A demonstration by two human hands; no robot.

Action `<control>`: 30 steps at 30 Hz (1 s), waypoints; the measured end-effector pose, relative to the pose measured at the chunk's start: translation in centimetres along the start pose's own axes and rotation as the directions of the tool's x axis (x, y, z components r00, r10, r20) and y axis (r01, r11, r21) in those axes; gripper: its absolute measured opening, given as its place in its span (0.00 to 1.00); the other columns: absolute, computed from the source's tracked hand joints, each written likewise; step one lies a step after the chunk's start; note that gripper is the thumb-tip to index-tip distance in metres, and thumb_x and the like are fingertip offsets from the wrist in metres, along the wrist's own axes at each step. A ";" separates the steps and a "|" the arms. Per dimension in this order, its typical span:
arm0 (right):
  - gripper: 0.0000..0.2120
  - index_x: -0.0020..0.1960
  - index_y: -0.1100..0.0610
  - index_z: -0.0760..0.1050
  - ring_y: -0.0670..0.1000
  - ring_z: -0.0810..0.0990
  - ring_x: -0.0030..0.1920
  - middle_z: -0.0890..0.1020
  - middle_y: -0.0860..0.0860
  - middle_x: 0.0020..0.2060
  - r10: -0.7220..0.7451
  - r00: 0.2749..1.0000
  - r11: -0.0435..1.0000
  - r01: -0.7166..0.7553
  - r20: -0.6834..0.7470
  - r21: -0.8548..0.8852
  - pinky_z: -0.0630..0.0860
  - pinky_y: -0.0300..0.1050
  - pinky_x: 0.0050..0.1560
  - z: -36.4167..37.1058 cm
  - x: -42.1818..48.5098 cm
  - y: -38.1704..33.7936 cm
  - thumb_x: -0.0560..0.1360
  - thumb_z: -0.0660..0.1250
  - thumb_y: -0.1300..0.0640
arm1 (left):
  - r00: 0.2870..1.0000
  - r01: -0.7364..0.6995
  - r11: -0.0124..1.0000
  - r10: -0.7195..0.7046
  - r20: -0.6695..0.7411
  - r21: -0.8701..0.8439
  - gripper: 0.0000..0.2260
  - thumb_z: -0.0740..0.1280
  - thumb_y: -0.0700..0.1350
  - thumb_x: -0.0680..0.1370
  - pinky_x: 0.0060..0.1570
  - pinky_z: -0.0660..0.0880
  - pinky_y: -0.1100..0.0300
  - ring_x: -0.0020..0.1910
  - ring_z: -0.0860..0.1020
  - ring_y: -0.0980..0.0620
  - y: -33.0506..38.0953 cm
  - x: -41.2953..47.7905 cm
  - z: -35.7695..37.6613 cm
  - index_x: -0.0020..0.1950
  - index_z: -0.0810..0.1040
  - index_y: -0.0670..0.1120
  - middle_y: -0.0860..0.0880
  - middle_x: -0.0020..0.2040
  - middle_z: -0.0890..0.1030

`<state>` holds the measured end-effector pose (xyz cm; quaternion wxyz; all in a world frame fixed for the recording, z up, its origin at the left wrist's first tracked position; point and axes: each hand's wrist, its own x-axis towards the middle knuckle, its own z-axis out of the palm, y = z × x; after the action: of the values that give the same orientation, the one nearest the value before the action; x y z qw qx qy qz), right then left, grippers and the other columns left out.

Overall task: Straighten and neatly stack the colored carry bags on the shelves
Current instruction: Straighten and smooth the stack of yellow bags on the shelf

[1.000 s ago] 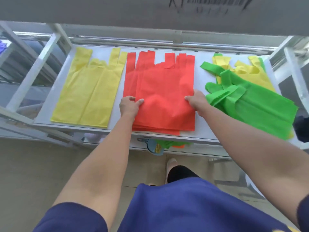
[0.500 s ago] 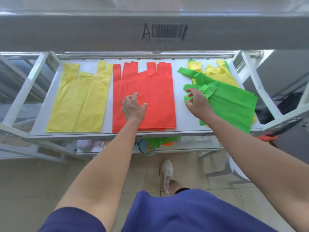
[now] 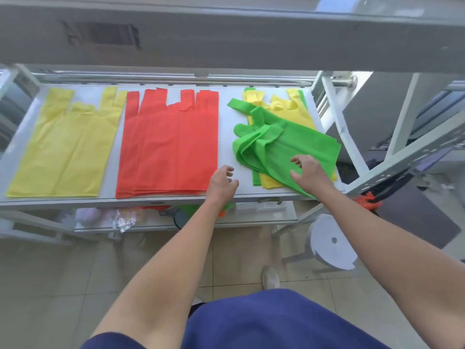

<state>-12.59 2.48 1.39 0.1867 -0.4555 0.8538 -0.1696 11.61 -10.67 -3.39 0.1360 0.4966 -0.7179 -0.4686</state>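
I see my left hand (image 3: 222,181) loosely curled and holding nothing, over bare shelf (image 3: 227,137) near the front edge, just beside the red bags (image 3: 168,147). My right hand (image 3: 308,172) is spread, unclenched, over the skewed green bags (image 3: 297,142) toward the right end, which lie atop yellow bags (image 3: 297,113). Another flat yellow stack (image 3: 65,147) lies at the left end.

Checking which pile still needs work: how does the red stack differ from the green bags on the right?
The red stack lies flat and square to the shelf edge; the green bags sit skewed. Red handles point straight back; green handles are folded and bunched. Red lies on bare shelf; green overlaps yellow bags. Both share the same shelf.
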 end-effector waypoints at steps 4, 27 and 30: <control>0.31 0.71 0.55 0.74 0.56 0.72 0.70 0.76 0.54 0.67 -0.166 0.965 0.970 0.198 0.204 -0.145 0.72 0.58 0.71 0.2 1.4 2.1 0.73 0.75 0.42 | 0.995 0.051 0.999 -0.052 -0.086 -0.019 0.14 0.67 0.38 0.78 0.54 0.79 0.54 0.48 0.81 0.50 1.8 -0.5 3.7 0.64 0.79 0.44 0.47 0.54 0.83; 0.12 0.56 0.56 0.77 0.54 0.78 0.54 0.77 0.52 0.52 -0.290 0.894 0.956 0.289 0.341 0.055 0.77 0.47 0.56 -1.1 7.6 6.3 0.77 0.73 0.51 | 0.870 0.417 0.877 -0.310 -0.384 0.238 0.27 0.76 0.52 0.76 0.65 0.71 0.49 0.66 0.70 0.41 10.3 1.3 14.1 0.67 0.69 0.41 0.40 0.65 0.71; 0.24 0.59 0.53 0.74 0.54 0.70 0.60 0.72 0.52 0.57 -0.282 0.882 0.952 0.305 0.378 -0.001 0.73 0.52 0.62 -0.5 6.8 6.0 0.71 0.76 0.40 | 0.837 0.450 0.873 -0.337 -0.431 0.190 0.24 0.74 0.46 0.77 0.65 0.71 0.49 0.67 0.71 0.39 10.8 1.5 14.5 0.67 0.69 0.39 0.40 0.66 0.72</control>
<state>-20.62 -0.07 -2.03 0.3040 -0.6086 0.7285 -0.0803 -5.05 -3.42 -2.70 0.1012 0.7309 -0.6176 -0.2721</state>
